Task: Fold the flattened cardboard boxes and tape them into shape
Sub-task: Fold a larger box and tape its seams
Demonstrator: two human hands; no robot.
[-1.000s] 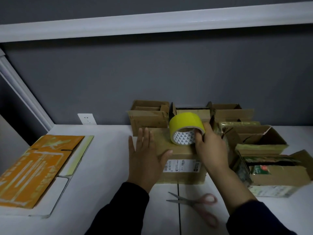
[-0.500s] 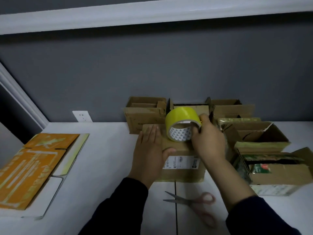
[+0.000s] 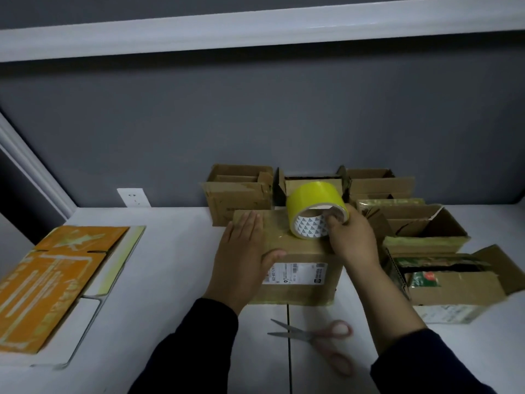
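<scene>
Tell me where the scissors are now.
In the head view the scissors lie on the white table, near the person, in front of the labelled box.

White surface [image 3: 170,280] fills lower scene; dark seam [image 3: 289,359] runs near to far through its middle. Scissors [image 3: 315,336] lie flat at near centre, blades slightly apart, tips pointing left across seam, pink handles to right and nearer. Grey wall [image 3: 255,123] behind. White socket plate [image 3: 133,197] low on wall, far left, just above surface edge. White trim [image 3: 255,32] runs across top of wall; second white trim [image 3: 34,169] slants down at left. Green packet [image 3: 423,280] at right, partly hidden.
</scene>
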